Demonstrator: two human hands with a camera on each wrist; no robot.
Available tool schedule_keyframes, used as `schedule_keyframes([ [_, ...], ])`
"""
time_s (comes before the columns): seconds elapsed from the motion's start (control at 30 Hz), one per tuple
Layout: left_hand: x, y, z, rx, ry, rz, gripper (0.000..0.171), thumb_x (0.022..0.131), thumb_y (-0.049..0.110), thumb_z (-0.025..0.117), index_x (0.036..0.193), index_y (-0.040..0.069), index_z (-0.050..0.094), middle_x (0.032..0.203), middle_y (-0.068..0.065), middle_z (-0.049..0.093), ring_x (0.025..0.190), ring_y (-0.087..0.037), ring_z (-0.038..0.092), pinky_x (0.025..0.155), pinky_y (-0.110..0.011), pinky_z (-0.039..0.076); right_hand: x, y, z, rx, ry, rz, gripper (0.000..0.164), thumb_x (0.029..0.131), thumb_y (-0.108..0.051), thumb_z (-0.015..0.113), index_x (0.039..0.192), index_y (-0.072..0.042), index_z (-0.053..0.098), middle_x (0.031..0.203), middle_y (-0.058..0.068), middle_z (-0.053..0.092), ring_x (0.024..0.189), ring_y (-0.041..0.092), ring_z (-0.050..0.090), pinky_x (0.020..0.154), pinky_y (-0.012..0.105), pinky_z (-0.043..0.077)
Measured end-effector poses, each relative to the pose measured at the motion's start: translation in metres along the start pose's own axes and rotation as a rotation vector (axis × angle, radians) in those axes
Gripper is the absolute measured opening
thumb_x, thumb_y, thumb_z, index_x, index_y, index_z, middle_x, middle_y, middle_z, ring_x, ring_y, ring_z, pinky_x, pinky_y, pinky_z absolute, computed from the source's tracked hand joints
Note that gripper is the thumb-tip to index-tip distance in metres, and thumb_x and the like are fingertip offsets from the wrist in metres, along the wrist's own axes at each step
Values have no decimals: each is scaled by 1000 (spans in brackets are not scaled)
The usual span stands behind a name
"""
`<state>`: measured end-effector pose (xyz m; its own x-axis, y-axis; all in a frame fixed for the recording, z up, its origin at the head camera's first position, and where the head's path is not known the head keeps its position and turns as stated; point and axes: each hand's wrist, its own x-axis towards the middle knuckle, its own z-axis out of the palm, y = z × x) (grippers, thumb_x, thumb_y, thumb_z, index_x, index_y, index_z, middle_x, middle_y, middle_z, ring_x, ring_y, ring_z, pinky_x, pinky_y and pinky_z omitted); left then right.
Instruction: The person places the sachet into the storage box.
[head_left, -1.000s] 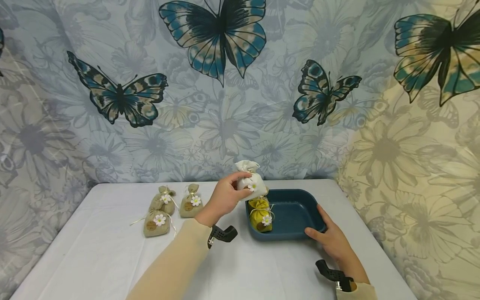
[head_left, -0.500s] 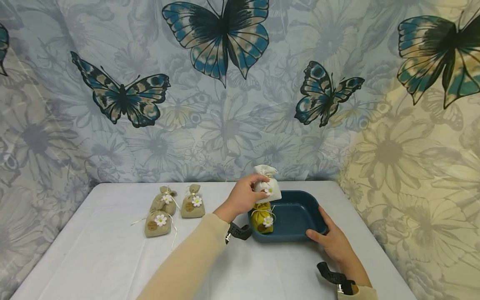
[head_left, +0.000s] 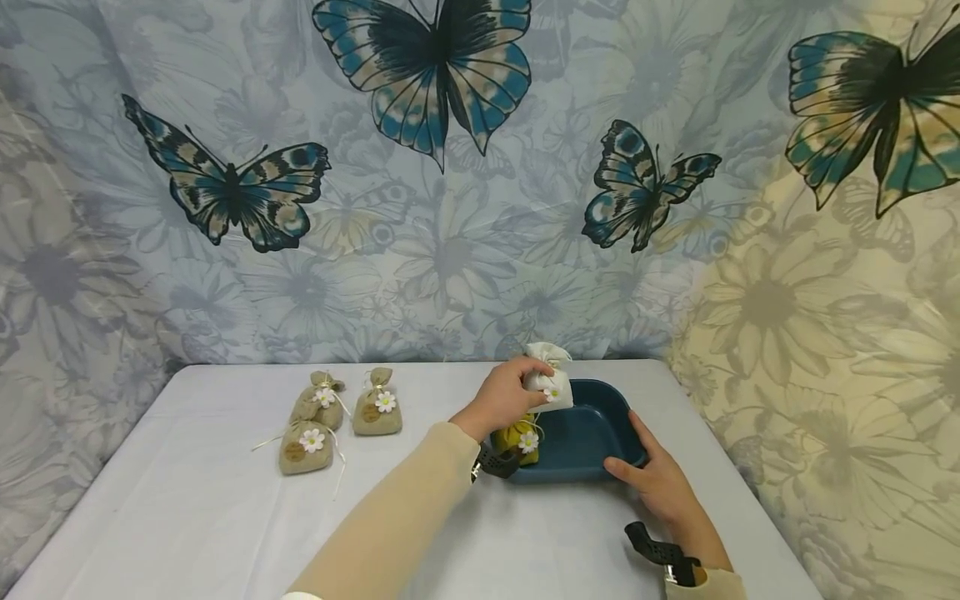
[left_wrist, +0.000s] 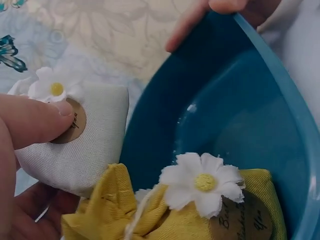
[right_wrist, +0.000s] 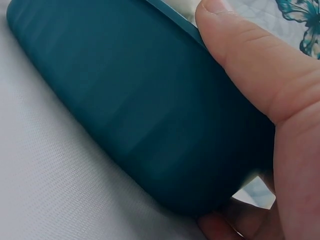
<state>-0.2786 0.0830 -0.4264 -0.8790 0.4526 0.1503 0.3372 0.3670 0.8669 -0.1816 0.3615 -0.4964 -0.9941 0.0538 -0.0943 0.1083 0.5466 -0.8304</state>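
My left hand pinches a white cloth pouch between thumb and fingers, over the back left part of a dark blue tray. The left wrist view shows the white pouch with a daisy and a round brown label, its thumb side facing the camera. Inside the tray's left end lies a yellow pouch, also with a daisy and label. My right hand grips the tray's right end, its thumb at the near rim. In the right wrist view, fingers reach round the tray's end near its base.
To the left on the white table stand two beige pouches close together, the front one partly covering the rear one. Another beige pouch stands just right of them. A butterfly-print cloth hangs behind the table.
My left hand has carried the white pouch rightward and slightly down, from above the tray's back left corner to farther over the tray. My right hand has stayed on the tray.
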Motion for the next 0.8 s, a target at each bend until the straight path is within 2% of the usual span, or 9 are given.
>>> schedule_keyframes([
  [0.17, 9, -1, 9, 46, -31, 3, 33, 90, 20, 77, 121, 30, 69, 115, 14, 60, 81, -13, 53, 71, -31, 48, -1, 0, 0, -12, 6, 16, 106, 88, -40, 78, 162, -27, 2, 163, 21, 6, 146, 47, 9, 109, 68, 14],
  [0.23, 12, -2, 11, 87, -39, 19, 32, 90, 21, 77, 120, 30, 69, 113, 15, 60, 78, -10, 54, 88, -31, 46, -1, -1, 0, -13, 4, 14, 106, 88, -40, 78, 162, -28, 2, 163, 22, 6, 145, 48, 9, 109, 68, 14],
  [0.27, 13, -2, 11, 109, -44, 31, 32, 90, 21, 77, 120, 30, 69, 111, 15, 61, 76, -9, 55, 97, -33, 42, -1, -1, 1, -10, 3, 9, 106, 88, -39, 78, 162, -28, 3, 163, 21, 7, 146, 47, 9, 109, 68, 13],
  [0.33, 15, -3, 11, 153, -55, 51, 32, 90, 21, 77, 120, 29, 69, 113, 15, 62, 75, -6, 57, 113, -36, 26, -1, -1, 2, -6, 0, 2, 105, 88, -39, 78, 162, -28, 4, 163, 21, 7, 146, 47, 9, 110, 68, 13],
  [0.4, 18, -5, 11, 189, -63, 71, 32, 90, 22, 77, 121, 27, 70, 117, 14, 63, 80, -5, 61, 118, -39, 7, 0, -1, 2, -1, -2, 3, 105, 88, -39, 78, 162, -29, 4, 164, 20, 7, 146, 46, 8, 110, 67, 12],
  [0.5, 21, -9, 12, 211, -66, 70, 32, 89, 22, 78, 120, 27, 70, 122, 12, 64, 96, -6, 62, 118, -39, 7, 0, -1, 3, 3, -2, 16, 105, 88, -41, 78, 162, -30, 4, 164, 18, 6, 147, 45, 7, 110, 67, 12],
  [0.73, 29, -19, 16, 262, -26, 71, 31, 86, 27, 81, 116, 29, 72, 118, 14, 66, 103, -13, 60, 116, -46, 17, 0, -2, 3, 2, 6, 28, 105, 87, -42, 78, 162, -30, 5, 164, 17, 7, 147, 45, 7, 110, 68, 12],
  [0.8, 30, -20, 19, 276, -26, 70, 31, 86, 29, 81, 115, 30, 73, 120, 14, 66, 113, -16, 57, 114, -48, 17, 1, -2, 2, -5, 10, 22, 105, 87, -41, 78, 162, -30, 5, 164, 18, 7, 147, 45, 8, 110, 67, 12],
])
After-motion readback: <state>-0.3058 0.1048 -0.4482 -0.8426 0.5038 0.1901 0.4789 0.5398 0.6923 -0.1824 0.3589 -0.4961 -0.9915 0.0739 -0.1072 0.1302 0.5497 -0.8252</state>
